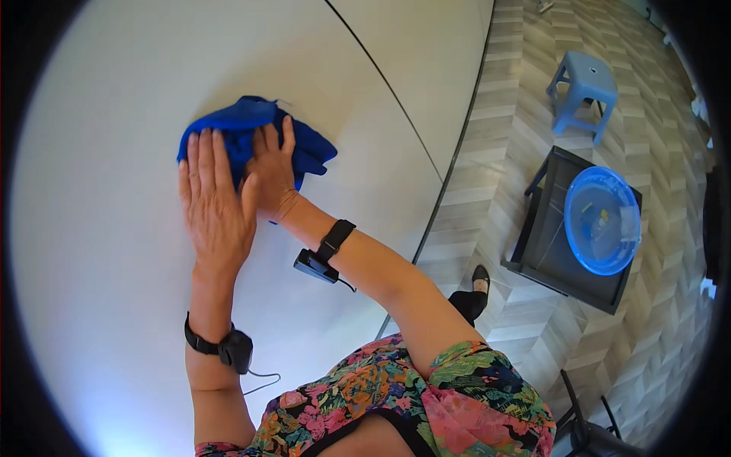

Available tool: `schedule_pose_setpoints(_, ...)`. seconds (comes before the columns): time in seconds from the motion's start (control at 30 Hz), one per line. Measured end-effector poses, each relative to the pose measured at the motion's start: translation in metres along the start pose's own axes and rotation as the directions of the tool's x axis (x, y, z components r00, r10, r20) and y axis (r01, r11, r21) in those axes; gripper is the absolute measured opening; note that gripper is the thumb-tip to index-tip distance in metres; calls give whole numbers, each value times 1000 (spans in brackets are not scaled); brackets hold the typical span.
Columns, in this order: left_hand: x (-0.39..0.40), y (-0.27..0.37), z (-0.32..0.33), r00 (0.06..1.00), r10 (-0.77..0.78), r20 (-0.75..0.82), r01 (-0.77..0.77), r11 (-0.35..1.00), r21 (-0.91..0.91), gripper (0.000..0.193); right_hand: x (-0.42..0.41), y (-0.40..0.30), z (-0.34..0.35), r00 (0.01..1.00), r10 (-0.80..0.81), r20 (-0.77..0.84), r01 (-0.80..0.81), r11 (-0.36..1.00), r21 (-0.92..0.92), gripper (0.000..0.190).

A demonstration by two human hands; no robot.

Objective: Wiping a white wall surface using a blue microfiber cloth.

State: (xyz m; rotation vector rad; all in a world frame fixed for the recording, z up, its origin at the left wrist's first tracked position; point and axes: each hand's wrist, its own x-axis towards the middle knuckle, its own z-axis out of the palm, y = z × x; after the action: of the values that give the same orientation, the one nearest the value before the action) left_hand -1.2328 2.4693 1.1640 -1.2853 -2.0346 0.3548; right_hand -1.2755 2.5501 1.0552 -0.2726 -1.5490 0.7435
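A bunched blue cloth (311, 145) lies against a broad white panel (114, 228). My right hand (273, 171) presses into the middle of it, with folds around the fingers and some fingertips hidden. Beside it, my left hand (220, 211) is laid flat, its fingers extended over the cloth's left part and its thumb next to my right wrist. Each forearm wears a black strap carrying a small device, one on the right (317, 265) and one on the left (235, 349), both with a thin cable.
A dark seam (388, 85) crosses the panel. Right of its edge is a herringbone wood floor (457, 223). There stand a blue plastic stool (591, 71), a black low table (548, 257) bearing a blue basin (602, 223) of water, and a dark chair (588, 434), partly cut off.
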Motion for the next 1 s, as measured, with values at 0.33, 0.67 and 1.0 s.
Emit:
schedule_pose_setpoints(0.33,32,0,30,998,46,-30,-41,991,129,66,-12,-13,3,969,239,68,-242,969,43,66)
schedule_pose_setpoints(0.67,57,-22,77,996,71,59,-82,974,211,74,-52,20,36,972,220,86,-186,938,-293,56)
schedule_pose_setpoints(1.0,69,-18,102,922,212,325,-347,825,446,67,-65,23,41,959,256,125,-238,960,-145,54)
